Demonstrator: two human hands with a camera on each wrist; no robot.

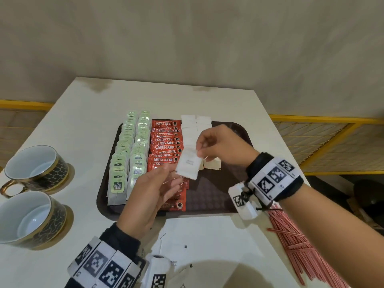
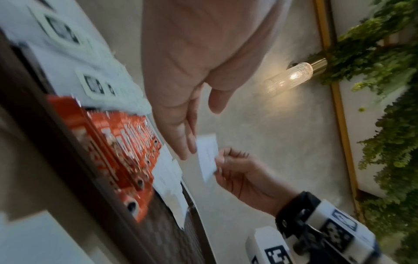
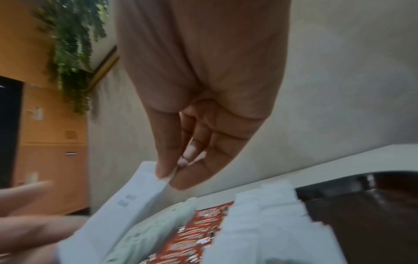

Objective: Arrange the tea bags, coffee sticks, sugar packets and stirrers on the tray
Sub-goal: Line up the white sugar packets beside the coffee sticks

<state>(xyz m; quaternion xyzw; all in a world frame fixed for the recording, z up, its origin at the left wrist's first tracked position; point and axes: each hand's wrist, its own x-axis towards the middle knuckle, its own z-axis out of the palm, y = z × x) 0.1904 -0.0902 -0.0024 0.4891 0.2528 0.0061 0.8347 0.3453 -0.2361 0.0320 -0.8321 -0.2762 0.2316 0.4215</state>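
Observation:
My right hand [image 1: 198, 151] pinches a white sugar packet [image 1: 188, 165] by its upper corner, above the middle of the dark brown tray [image 1: 218, 190]. Thumb and forefinger meet on that corner in the right wrist view, where the packet [image 3: 135, 196] hangs down. My left hand [image 1: 168, 173] lies palm up just left of it, fingers straight, fingertips at the packet's lower edge. On the tray lie two columns of green tea bags [image 1: 128, 154], a column of red coffee sticks [image 1: 165, 146] and a column of white sugar packets [image 1: 193, 125]. Red stirrers [image 1: 301, 246] lie on the table, right of the tray.
Two black-and-gold cups [image 1: 35, 169] [image 1: 29, 219] stand on saucers at the table's left edge. Loose white packets [image 1: 180, 242] lie on the table in front of the tray. The tray's right part is bare. A yellow railing [image 1: 324, 119] runs behind the table.

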